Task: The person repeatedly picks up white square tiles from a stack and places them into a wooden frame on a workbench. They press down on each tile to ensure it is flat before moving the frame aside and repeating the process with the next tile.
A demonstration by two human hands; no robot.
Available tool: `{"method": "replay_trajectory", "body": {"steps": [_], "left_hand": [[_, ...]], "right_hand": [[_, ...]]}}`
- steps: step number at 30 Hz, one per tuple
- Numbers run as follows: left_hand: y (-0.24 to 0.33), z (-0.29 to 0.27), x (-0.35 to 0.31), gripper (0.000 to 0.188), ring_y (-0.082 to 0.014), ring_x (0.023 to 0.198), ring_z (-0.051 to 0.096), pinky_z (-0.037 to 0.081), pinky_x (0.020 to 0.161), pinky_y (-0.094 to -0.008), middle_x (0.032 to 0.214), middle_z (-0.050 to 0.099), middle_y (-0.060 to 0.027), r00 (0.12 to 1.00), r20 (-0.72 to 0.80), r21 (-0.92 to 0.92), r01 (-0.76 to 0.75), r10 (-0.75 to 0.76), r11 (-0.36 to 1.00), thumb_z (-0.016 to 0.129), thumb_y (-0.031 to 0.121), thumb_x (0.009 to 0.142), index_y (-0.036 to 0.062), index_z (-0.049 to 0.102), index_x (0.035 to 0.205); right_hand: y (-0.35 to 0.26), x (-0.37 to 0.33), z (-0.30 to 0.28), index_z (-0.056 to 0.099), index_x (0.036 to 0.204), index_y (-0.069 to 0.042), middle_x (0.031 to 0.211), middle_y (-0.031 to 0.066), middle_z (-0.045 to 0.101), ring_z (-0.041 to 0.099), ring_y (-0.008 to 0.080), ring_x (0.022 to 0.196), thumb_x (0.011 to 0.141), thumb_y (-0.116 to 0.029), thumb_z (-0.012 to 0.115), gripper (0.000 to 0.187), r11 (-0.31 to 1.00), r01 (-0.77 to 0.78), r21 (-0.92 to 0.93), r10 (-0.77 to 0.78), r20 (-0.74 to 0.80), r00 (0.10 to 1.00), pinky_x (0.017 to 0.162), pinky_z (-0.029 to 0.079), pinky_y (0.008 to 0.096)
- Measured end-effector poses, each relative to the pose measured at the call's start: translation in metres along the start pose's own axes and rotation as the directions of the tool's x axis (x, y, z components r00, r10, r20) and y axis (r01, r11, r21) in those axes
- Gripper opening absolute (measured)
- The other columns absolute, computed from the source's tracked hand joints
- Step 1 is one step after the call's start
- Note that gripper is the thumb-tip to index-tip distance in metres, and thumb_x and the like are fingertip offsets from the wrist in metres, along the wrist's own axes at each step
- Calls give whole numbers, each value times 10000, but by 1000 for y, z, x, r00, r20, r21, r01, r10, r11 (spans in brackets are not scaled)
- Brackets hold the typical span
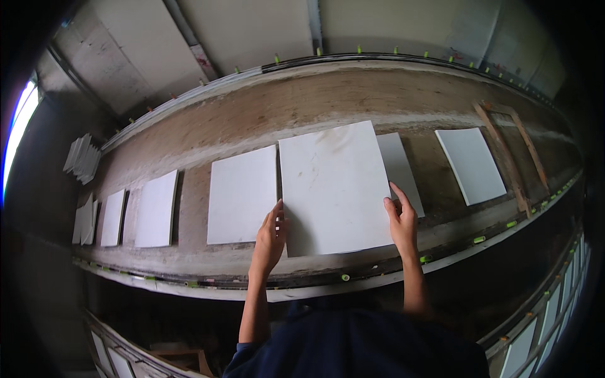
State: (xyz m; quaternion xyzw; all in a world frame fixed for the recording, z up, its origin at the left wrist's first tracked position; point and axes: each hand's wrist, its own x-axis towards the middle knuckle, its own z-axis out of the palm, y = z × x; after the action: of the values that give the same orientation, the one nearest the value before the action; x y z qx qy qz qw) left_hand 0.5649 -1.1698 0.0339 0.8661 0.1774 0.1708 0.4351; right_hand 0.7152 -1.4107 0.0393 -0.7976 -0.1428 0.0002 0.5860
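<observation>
A white rectangular panel (pixel 334 189) with faint brownish smudges is held between my two hands over the long bench. My left hand (pixel 271 239) is closed at its lower left edge, the fingertips partly hidden. At the lower right edge, my right hand (pixel 403 220) grips it, thumb in front and fingers along the side. Just left of it lies a second white panel (pixel 242 195), close to my left hand. Behind the held one, a third white panel (pixel 402 170) is partly covered.
The brown, stained bench (pixel 252 113) carries more white panels, one at the right (pixel 471 167), others at the left (pixel 155 211). A wooden frame (pixel 520 183) lies at the far right. Stacked white pieces (pixel 82 159) sit far left. Rails with green rollers (pixel 345 277) line both long edges.
</observation>
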Motion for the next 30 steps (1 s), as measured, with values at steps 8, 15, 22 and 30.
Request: {"method": "replay_trajectory", "body": {"steps": [8,15,22,30], "left_hand": [[65,51,-4,611,-227,655,530,473,634,-334,1037,527,-180,1000,-17,29,-21,21,999,576,51,851,51,292,1393],[136,133,-1,641,-240,956,531,450,820,-322,1173,491,-198,995,-99,22,3,0,1000,581,62,856,77,261,1411],[216,266,24,708,-348,1232,422,328,1023,-375,1319,409,-278,999,-29,-74,-48,46,996,574,146,886,25,133,1426],[288,349,51,717,-314,1040,543,419,892,-371,1160,523,-274,998,68,-94,8,-1,996,556,145,899,85,94,1444]], "right_hand": [[16,6,-65,531,1229,-31,773,8,552,455,67,675,884,-151,587,370,995,-12,96,18,-57,998,643,406,215],[47,46,-148,548,1198,-9,806,8,578,472,60,709,877,-146,592,351,986,-72,151,73,-3,997,681,407,204],[108,95,-282,543,1197,-29,687,-34,474,405,55,633,874,-135,593,344,982,-82,172,90,-37,995,591,357,206],[139,137,-377,545,1198,-29,651,-54,420,358,43,594,878,-139,589,341,987,-57,149,73,-110,991,547,315,201]]}}
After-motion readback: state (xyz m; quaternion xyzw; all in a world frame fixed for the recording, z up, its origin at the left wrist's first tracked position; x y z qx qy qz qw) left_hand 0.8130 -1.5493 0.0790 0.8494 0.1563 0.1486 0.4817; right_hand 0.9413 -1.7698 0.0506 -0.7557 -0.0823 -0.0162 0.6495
